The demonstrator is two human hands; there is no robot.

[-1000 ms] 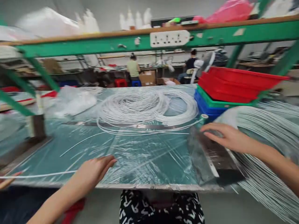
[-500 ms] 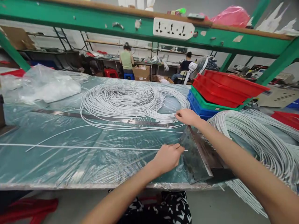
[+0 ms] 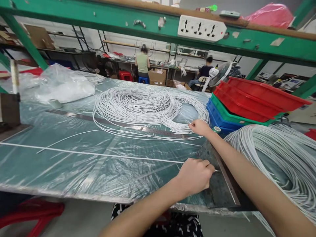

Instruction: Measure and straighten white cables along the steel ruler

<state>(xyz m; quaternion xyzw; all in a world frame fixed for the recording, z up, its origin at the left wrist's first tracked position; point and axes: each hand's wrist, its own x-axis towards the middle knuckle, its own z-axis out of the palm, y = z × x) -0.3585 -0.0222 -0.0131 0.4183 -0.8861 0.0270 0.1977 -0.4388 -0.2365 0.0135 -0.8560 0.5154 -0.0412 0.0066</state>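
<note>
My left hand (image 3: pixel 197 175) is closed around a thin white cable (image 3: pixel 118 156) that stretches straight across the table to the left edge of the view. A short cable end pokes out past the fingers, over a dark metal plate (image 3: pixel 221 194). Farther back, my right hand (image 3: pixel 200 127) is pinched at the near edge of a small coil of white cable (image 3: pixel 179 127); its fingertips hide exactly how many strands are between them. That small coil lies against a large loose coil of the same cable (image 3: pixel 133 105).
A steel ruler (image 3: pixel 84 117) lies under the large coil. Stacked red, green and blue bins (image 3: pixel 249 98) stand at the back right, beside another cable bundle (image 3: pixel 283 164). Plastic bags (image 3: pixel 64 85) lie at left, near a metal block (image 3: pixel 10 110). A green beam (image 3: pixel 111 21) crosses above.
The view has shifted, so the scene sits farther right. My left hand has moved slightly right with the cable, over the metal plate. My right hand remains at the small coil.
</note>
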